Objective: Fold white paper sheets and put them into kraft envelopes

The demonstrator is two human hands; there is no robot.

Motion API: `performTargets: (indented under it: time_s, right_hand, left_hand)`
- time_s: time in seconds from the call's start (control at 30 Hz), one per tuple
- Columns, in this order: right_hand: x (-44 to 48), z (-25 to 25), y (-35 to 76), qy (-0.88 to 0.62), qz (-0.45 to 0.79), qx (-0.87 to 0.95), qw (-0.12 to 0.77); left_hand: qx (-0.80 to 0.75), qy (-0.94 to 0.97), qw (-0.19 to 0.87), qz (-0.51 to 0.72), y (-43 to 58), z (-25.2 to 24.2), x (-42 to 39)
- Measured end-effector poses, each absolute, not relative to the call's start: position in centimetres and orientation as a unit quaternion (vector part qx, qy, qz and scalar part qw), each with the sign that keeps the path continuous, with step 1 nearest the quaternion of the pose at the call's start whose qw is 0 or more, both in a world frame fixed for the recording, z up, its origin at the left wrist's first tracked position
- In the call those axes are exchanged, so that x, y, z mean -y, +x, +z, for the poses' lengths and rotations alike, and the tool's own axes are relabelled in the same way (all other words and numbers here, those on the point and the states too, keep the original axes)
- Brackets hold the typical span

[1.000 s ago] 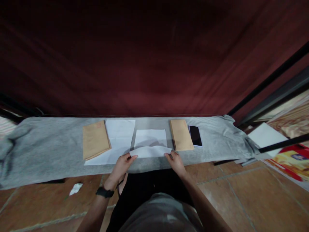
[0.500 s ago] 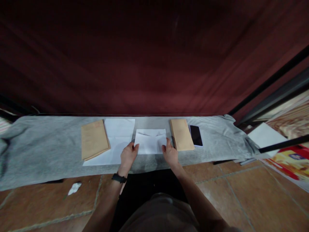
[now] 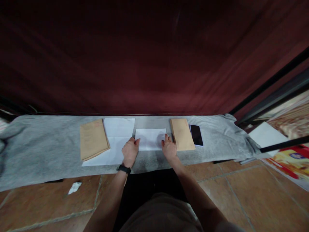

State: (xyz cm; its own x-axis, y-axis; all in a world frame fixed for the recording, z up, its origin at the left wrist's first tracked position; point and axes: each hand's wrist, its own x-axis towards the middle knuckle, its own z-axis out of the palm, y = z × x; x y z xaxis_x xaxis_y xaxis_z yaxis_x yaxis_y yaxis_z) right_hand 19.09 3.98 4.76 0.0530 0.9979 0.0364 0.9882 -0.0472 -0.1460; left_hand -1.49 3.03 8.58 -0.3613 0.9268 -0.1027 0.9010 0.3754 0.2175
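A folded white sheet of paper (image 3: 150, 140) lies on the grey cloth in front of me, its long side running left to right. My left hand (image 3: 130, 150) is closed at its left edge, the thumb on top and the other fingers curled at the side. At the right edge, my right hand (image 3: 169, 148) has its thumb and bent fingers closed on the paper near the upper right corner. The fold looks flat between the two hands. A black band (image 3: 124, 169) circles my left wrist.
The grey cloth (image 3: 48, 145) covers a long, narrow surface. Brown envelopes (image 3: 94, 139) lie over larger white paper (image 3: 118, 129) at left. More brown envelopes (image 3: 182, 134) and a phone (image 3: 196, 135) lie at right. Behind hangs a dark red curtain (image 3: 145, 74).
The upper layer of the white sheet, raised with a gap half a second ago, now lies flat. Both hands have shifted slightly along its side edges, and the paper looks a little shorter.
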Motion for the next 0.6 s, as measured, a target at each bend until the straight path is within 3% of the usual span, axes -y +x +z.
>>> performTargets:
  time_s: [0.3, 0.6]
  right_hand:
    - [-5.7, 4.2, 19.0, -0.720, 0.019, 0.690, 0.077]
    - [-5.9, 3.6, 19.0, -0.660, 0.014, 0.732, 0.171]
  left_hand:
    - [-0.825, 0.560, 0.066, 0.044, -1.7, 6.9, -4.7]
    - [-0.822, 0.567, 0.040, 0.040, -1.2, 6.4, -4.8]
